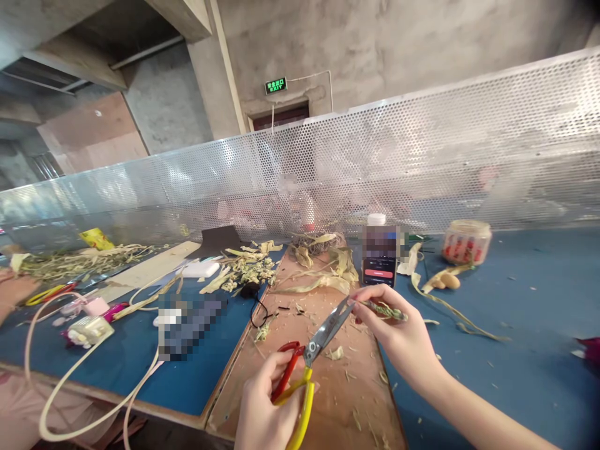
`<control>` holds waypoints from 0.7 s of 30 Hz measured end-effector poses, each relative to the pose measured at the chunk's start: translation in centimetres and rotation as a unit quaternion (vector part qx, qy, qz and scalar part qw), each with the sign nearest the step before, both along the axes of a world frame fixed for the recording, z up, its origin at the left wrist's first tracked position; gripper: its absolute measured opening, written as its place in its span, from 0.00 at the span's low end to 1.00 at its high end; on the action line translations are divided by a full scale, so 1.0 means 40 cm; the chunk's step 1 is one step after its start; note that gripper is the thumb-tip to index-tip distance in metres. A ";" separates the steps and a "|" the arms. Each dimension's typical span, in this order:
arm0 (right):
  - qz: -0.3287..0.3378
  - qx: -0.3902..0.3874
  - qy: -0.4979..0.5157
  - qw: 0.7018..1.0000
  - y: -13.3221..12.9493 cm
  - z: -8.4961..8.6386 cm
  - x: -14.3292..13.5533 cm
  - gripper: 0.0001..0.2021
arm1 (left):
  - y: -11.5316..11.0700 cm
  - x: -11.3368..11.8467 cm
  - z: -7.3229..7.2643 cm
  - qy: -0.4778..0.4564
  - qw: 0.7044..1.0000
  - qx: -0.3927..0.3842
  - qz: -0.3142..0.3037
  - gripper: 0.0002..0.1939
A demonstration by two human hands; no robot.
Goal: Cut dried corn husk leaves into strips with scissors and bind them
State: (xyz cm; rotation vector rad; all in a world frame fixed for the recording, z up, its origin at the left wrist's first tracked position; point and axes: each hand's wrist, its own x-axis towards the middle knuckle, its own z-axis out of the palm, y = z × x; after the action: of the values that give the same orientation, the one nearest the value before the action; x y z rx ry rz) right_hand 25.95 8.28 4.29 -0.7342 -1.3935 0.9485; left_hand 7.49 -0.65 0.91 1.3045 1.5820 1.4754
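My left hand (267,400) is wrapped round the red and yellow handles of a pair of scissors (321,337) above the brown board (328,381). The blades point up and to the right, slightly parted, with their tips at the fingertips of my right hand. My right hand (398,331) pinches a small green braided plant piece (388,311), whose knobbly end sticks out to the right under the fingers. Dried leaf scraps (335,353) lie on the board below.
A phone (379,256) stands behind my right hand, near a jar (467,242). Dried husks (328,272) and plant bits (250,269) lie further back. Cables (60,400) loop over the blue table at left, where another person's hand (14,290) shows. A perforated metal screen (225,181) runs behind.
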 end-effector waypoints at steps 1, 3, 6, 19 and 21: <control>-0.003 0.000 0.000 1.000 0.000 0.000 0.000 0.07 | 0.000 0.000 -0.001 0.001 1.000 0.000 0.000 0.16; -0.009 0.000 0.001 1.000 0.000 0.000 0.000 0.07 | 0.000 -0.001 -0.002 0.003 1.000 0.001 0.000 0.16; -0.009 0.003 0.001 1.000 0.000 -0.001 0.000 0.06 | 0.001 -0.002 -0.004 0.008 1.000 0.005 0.002 0.16; -0.013 0.010 0.008 1.000 -0.003 0.000 -0.001 0.07 | -0.001 0.002 0.001 0.004 1.000 0.007 0.004 0.16; -0.015 0.011 0.009 1.000 -0.004 0.001 -0.001 0.07 | -0.002 0.002 0.004 0.008 1.000 0.009 0.003 0.17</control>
State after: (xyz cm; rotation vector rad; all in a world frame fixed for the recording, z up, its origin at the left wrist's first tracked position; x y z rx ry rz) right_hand 25.91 8.14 4.33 -0.7259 -1.3712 0.9127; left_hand 7.56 -0.71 1.07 1.3273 1.5868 1.4896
